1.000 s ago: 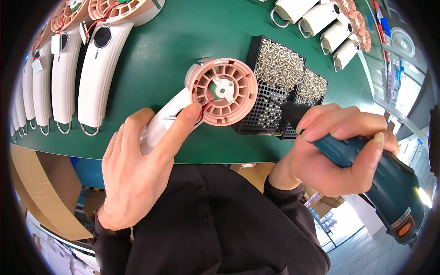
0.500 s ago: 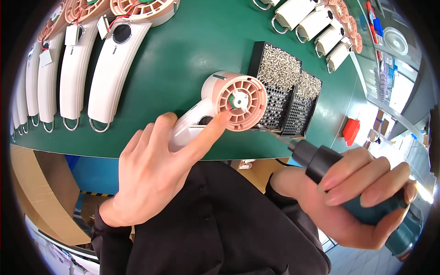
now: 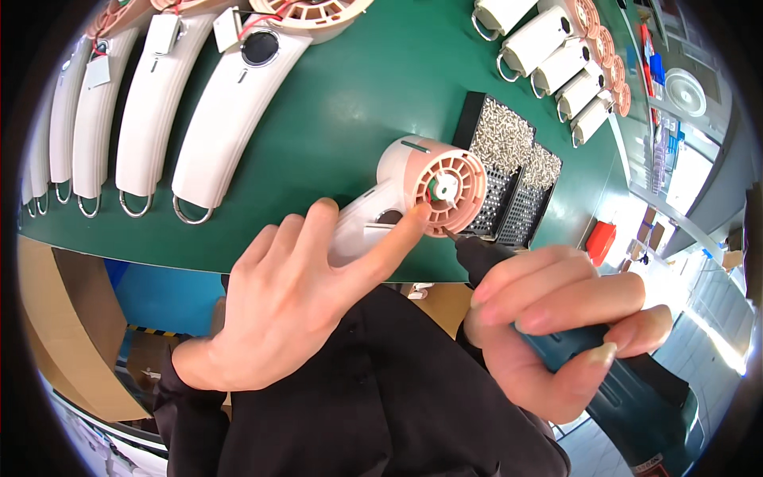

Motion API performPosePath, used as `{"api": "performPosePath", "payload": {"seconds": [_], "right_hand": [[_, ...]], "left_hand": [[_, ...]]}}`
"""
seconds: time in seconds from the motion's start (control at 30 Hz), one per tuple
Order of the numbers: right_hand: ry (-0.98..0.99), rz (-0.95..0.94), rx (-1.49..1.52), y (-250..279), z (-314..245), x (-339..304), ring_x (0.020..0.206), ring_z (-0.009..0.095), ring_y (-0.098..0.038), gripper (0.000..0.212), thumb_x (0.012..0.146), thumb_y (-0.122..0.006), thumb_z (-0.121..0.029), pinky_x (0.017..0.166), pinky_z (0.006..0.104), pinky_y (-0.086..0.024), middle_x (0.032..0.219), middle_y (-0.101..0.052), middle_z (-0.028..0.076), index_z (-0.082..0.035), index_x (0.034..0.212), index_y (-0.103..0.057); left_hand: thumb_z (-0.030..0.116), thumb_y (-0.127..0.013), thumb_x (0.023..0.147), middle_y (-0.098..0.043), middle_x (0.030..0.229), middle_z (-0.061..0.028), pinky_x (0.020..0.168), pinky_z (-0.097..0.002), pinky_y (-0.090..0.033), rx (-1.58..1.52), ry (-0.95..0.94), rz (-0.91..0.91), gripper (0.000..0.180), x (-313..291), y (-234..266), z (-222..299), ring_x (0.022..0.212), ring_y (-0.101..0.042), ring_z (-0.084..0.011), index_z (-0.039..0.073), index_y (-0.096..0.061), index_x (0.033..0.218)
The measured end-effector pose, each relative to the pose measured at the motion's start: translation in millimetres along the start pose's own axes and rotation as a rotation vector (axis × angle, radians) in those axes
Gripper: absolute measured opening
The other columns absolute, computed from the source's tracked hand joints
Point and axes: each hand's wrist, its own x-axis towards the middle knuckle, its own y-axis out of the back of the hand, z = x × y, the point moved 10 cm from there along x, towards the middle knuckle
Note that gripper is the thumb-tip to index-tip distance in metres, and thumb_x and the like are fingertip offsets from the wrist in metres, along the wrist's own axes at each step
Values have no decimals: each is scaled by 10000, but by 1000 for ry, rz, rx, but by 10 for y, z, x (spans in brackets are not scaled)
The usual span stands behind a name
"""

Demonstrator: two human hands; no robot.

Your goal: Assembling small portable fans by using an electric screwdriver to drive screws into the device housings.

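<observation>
My left hand (image 3: 278,306) is closed round the handle of a white and pink handheld fan (image 3: 409,171), which lies on the green tabletop. One finger presses on the rim of its round slotted head, where a white hub and a bit of green and red show inside. In my right hand (image 3: 548,318) is a dark green electric screwdriver (image 3: 628,389) with a black nose. Its tip meets the lower rim of the fan head; whether a screw sits on the bit is too small to tell.
Just beyond the fan stands a black screw tray (image 3: 520,215) with heaped small screws (image 3: 501,135). White fan handles (image 3: 238,127) with wire loops line the left; more fan bodies (image 3: 536,44) lie far right. A red bin (image 3: 602,241) is at the right edge, cardboard boxes (image 3: 71,334) below left.
The screwdriver has moved left and its tip has come up to the fan head's lower rim. In the picture, the fan, tray and table things have shifted right.
</observation>
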Motion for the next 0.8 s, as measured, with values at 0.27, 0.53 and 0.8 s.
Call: {"api": "performPosePath", "payload": {"seconds": [0.27, 0.53, 0.8], "right_hand": [[22, -153, 111, -84, 13, -4, 391, 235, -496, 250, 896, -497, -177, 361, 339, -488, 721, -483, 144, -33, 1032, -344], [122, 230, -66, 609, -165, 54, 374, 173, -404, 281, 941, -365, -268, 356, 330, -360, 684, -440, 64, -42, 1057, -486], [-25, 197, -119, 831, 254, -17, 340, 180, -376, 248, 946, -337, -236, 331, 336, -362, 672, -448, 81, -134, 1121, -481]], "left_hand": [[59, -651, 718, -464, 882, -86, 594, -335, -455, 11, 28, -60, 574, -28, -34, -15, 666, -522, -221, 241, -581, 1258], [40, -722, 685, -511, 908, -99, 597, -339, -455, 39, 11, 3, 592, 10, 30, 32, 687, -535, -243, 215, -594, 1235], [52, -669, 641, -489, 867, -63, 565, -292, -424, 61, 30, 92, 603, 68, 50, 38, 644, -507, -176, 273, -632, 1201]]}}
